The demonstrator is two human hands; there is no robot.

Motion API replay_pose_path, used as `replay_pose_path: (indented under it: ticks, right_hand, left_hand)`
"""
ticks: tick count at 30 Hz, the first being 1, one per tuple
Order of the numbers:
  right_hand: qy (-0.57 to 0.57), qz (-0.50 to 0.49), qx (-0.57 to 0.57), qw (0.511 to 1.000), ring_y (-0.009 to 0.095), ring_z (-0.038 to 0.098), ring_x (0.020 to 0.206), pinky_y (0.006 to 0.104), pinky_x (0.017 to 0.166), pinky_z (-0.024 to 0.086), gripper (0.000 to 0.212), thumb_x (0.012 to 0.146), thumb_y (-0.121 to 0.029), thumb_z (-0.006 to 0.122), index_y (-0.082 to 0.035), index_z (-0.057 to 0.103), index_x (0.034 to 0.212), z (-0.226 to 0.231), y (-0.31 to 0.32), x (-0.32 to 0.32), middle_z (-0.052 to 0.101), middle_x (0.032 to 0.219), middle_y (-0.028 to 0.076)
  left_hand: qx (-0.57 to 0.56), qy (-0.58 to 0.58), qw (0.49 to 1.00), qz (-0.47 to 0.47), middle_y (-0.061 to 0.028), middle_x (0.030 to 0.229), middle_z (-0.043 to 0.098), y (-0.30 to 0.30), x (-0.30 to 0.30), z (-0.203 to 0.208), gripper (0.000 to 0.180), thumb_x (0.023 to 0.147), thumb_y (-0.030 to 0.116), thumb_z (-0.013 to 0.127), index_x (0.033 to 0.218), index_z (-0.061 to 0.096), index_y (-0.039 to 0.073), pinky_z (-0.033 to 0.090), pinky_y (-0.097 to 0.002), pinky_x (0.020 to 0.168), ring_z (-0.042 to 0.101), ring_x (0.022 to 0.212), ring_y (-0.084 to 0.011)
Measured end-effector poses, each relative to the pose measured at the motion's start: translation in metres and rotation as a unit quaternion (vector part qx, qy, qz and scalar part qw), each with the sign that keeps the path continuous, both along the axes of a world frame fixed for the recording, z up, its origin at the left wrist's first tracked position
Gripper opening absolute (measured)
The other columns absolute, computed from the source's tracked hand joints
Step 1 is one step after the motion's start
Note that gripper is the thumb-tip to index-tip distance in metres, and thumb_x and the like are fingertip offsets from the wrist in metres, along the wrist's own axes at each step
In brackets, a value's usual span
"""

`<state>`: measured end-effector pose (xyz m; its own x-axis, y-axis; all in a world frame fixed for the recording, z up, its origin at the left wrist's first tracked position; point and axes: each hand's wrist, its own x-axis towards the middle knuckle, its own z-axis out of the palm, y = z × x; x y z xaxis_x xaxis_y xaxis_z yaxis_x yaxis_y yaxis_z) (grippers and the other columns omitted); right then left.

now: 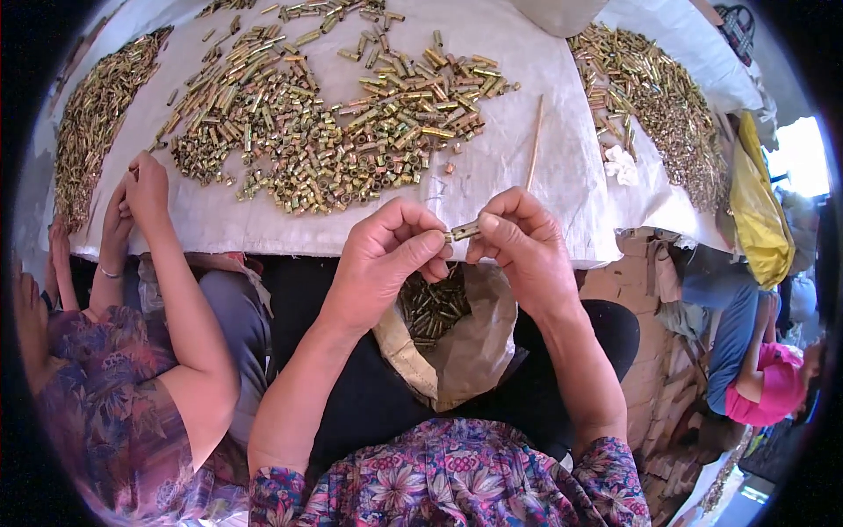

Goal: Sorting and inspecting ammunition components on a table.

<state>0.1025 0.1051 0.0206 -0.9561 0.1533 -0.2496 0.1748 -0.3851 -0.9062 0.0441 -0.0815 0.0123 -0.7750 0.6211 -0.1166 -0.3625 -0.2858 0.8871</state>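
Over the near edge of the table, my left hand [386, 255] and my right hand [525, 250] meet with their fingertips almost together. A brass-coloured metal sleeve [466, 231] with dark openings in its side is pinched between my right thumb and fingers. My left thumb and forefinger grip a short brass-coloured metal piece [449, 237] at the sleeve's left end; my fingers cover most of it. Below them, on my lap, an open bag [479, 351] holds many metal sleeves [428, 307]. The closest pile of short metal rings [307, 158] lies just beyond my left hand.
Longer metal tubes [430, 83] are heaped farther back on the white-covered table [562, 176]. A thin stick [535, 140] lies beyond my right hand. More piles flank both sides. Another person's hands [145, 189] work at the left; a person in pink [768, 382] sits at the right.
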Motion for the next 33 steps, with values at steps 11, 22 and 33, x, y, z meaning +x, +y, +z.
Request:
replay_pose_path:
  ticks: [11,22,33]
  right_hand:
    - [0.023,0.005,-0.041,0.999,0.017,0.066,0.071,0.0289,0.068,0.055,0.004,0.094,-0.006,0.057,-0.003,0.055,0.093,-0.008,-0.013,0.018,0.064,0.081,0.007]
    - [-0.002,0.067,-0.225,0.972,0.017,0.065,0.073,0.0319,0.068,0.054,0.011,0.091,-0.011,0.063,-0.004,0.054,0.092,-0.006,-0.017,0.039,0.063,0.080,0.008]
    - [0.055,0.114,0.425,0.896,0.009,0.056,0.074,0.0270,0.068,0.046,0.013,0.086,-0.011,0.065,0.001,0.064,0.090,0.012,0.017,-0.029,0.063,0.080,0.005]
  left_hand:
    - [-0.034,0.068,0.997,0.001,-0.0013,0.080,0.061,-0.008,0.011,0.006,0.011,0.094,0.014,0.062,0.094,0.057,0.004,0.049,-0.0216,0.065,0.059,0.069,-0.0067]
    - [0.091,0.020,0.989,-0.112,-0.0020,0.087,0.062,-0.008,0.024,-0.006,0.018,0.090,0.012,0.067,0.100,0.056,0.003,0.051,-0.0239,0.074,0.061,0.082,-0.0084]
    - [-0.449,0.454,0.759,0.126,-0.0121,0.085,0.062,-0.006,-0.044,-0.021,0.015,0.082,0.015,0.066,0.089,0.058,0.005,0.049,-0.0415,0.064,0.063,0.076,-0.0324]
